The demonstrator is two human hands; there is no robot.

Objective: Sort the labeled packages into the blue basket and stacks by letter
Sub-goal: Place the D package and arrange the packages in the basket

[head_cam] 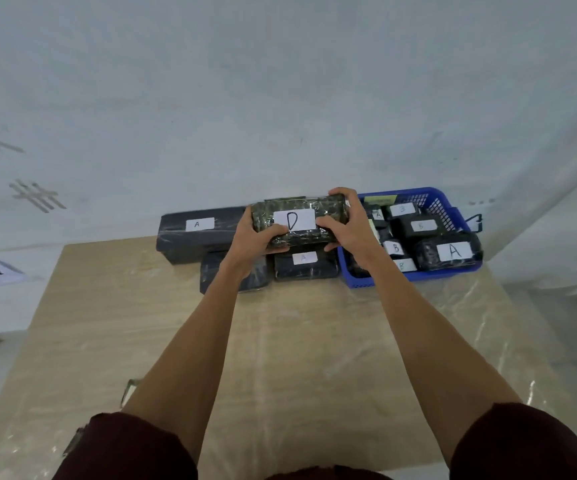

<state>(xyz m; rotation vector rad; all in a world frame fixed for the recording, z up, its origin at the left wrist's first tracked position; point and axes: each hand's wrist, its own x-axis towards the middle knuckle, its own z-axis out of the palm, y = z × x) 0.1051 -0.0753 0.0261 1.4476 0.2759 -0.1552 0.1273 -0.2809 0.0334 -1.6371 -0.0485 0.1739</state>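
Both hands clasped one parcel between them: the left hand (254, 235) curled round the left end of the dark green camouflage-patterned plastic-wrapped package (281, 206) with its thumb across the front face, and the right hand (349, 227) wrapped round the right end, fingers over the top corner and thumb lying just beside the white paper label (294, 220) marked with a handwritten D. This package was held above the far edge of the pale wooden table (280, 344), toward the table's 12 o'clock, label facing the camera. Directly at its 6 o'clock lay a small black wrapped package (302, 266) with a faint A label, and at about 7 o'clock another black wrapped package (212, 271) sat partly hidden under the left wrist, its label not visible. At 9 o'clock from the held parcel stretched a long black wrapped box (190, 239) labelled A, against the white wall. At 3 o'clock stood the blue plastic mesh basket (444, 211), packed with black wrapped parcels: one large one (425, 252) at its near right corner showed a bold A, another (396, 248) showed B, and further labels behind were too blurred to read. Dark maroon sleeves (124, 445) covered the upper arms at the frame's 6 o'clock edge
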